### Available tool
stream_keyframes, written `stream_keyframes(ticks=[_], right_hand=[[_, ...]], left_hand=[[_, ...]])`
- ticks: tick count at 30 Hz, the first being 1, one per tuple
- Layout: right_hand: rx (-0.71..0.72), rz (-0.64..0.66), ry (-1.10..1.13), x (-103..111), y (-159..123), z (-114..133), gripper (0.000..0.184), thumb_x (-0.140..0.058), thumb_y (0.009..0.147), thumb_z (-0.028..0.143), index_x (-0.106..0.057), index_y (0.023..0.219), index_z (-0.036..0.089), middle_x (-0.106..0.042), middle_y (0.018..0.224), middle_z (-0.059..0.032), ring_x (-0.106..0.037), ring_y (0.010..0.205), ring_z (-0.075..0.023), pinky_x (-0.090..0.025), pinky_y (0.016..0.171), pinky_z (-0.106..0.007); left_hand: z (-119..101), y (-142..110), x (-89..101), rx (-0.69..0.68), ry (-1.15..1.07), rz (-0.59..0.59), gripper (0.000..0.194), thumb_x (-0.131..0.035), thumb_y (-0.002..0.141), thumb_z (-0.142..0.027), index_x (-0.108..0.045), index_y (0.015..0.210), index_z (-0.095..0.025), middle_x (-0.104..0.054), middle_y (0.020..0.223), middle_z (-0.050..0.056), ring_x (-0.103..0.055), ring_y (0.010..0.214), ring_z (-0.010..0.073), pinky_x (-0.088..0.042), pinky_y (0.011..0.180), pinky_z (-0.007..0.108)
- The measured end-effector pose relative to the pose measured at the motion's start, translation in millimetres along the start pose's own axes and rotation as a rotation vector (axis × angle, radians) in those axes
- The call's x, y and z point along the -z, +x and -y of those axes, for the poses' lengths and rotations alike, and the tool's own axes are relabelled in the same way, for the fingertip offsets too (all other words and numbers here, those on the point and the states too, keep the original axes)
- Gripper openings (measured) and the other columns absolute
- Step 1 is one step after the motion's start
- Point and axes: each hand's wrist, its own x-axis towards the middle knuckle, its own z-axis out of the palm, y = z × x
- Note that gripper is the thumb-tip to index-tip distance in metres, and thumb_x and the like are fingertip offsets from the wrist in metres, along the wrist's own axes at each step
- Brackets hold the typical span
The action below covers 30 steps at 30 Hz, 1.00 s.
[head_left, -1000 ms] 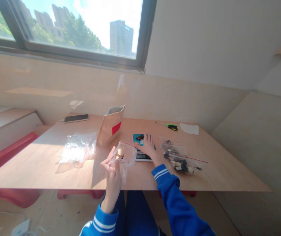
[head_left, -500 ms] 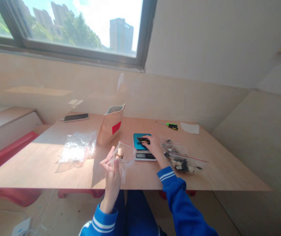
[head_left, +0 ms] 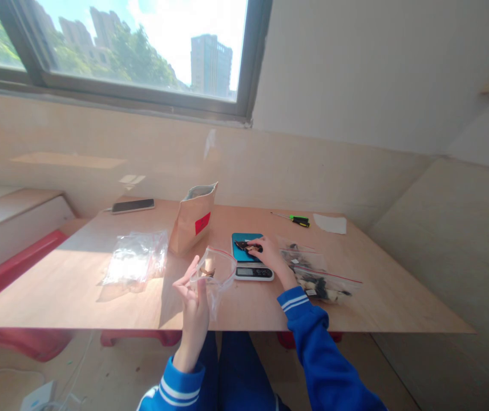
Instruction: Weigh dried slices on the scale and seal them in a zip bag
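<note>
Clear zip bag (head_left: 215, 273), red seal, held open.

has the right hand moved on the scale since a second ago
Yes. The right hand has drawn back toward the right edge of the scale, uncovering most of its blue top and display; its fingertips now rest at the dark pieces there.

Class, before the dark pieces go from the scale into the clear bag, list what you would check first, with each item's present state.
1. Clear zip bag mouth open: ok, the left hand holds it open.
2. Right hand has hold of the dark pieces: cannot tell, fingertips touch them.
3. Scale flat on the table: ok.
4. Scale display readable: cannot tell, too small.
5. Path between scale and bag free: ok.
6. Filled bags out of the way: ok, they lie right of the scale.
</note>
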Motion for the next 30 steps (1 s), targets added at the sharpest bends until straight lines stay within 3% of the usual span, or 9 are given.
stream_keyframes(ticks=[8,16,22,27,30], right_hand=[[-0.037,-0.037,0.083,2.5,0.3,7.4,0.013,-0.067,0.076,0.014,-0.073,0.087,0.017,-0.07,0.095,-0.0083,-0.064,0.093,-0.022,-0.046,0.09,-0.038],[-0.119,-0.171,0.326,8.9,-1.6,5.0,0.019,-0.063,0.076,0.02,-0.072,0.092,0.015,-0.074,0.097,-0.011,-0.068,0.09,-0.0232,-0.051,0.086,-0.039],[-0.18,-0.242,0.574,12.0,-2.1,8.0,0.034,-0.067,0.073,0.037,-0.07,0.096,0.013,-0.073,0.099,-0.0143,-0.069,0.088,-0.0253,-0.055,0.082,-0.042],[-0.179,-0.248,0.734,18.0,-7.8,31.1,0.043,-0.07,0.07,0.045,-0.068,0.099,0.014,-0.072,0.104,-0.0127,-0.069,0.091,-0.0234,-0.055,0.085,-0.041],[-0.152,-0.113,0.856,29.5,-15.7,60.0,0.04,-0.071,0.072,0.044,-0.068,0.1,0.016,-0.072,0.1,-0.0088,-0.069,0.085,-0.0196,-0.056,0.081,-0.037]], left_hand=[[4.7,0.0,-0.1,0.028,-0.058,0.02,0.044,-0.042,0.091,-0.054,-0.04,0.116,-0.018,-0.041,0.146,0.021,-0.056,0.121,0.0236,-0.045,0.098,0.039],[10.2,1.0,-0.3,0.028,-0.097,0.019,0.03,-0.045,0.092,-0.045,-0.038,0.108,-0.02,-0.044,0.144,0.022,-0.05,0.128,0.0253,-0.041,0.103,0.044],[12.5,0.6,-3.3,0.038,-0.121,0.017,0.026,-0.046,0.093,-0.043,-0.036,0.104,-0.021,-0.044,0.144,0.021,-0.052,0.126,0.0236,-0.042,0.103,0.044],[16.4,1.3,-5.0,0.056,-0.084,0.046,0.028,-0.044,0.093,-0.044,-0.037,0.107,-0.021,-0.041,0.146,0.021,-0.056,0.121,0.0236,-0.046,0.098,0.043],[15.7,0.4,-6.6,0.048,-0.071,0.036,0.028,-0.045,0.093,-0.043,-0.039,0.107,-0.02,-0.042,0.145,0.021,-0.057,0.119,0.0252,-0.048,0.096,0.045]])
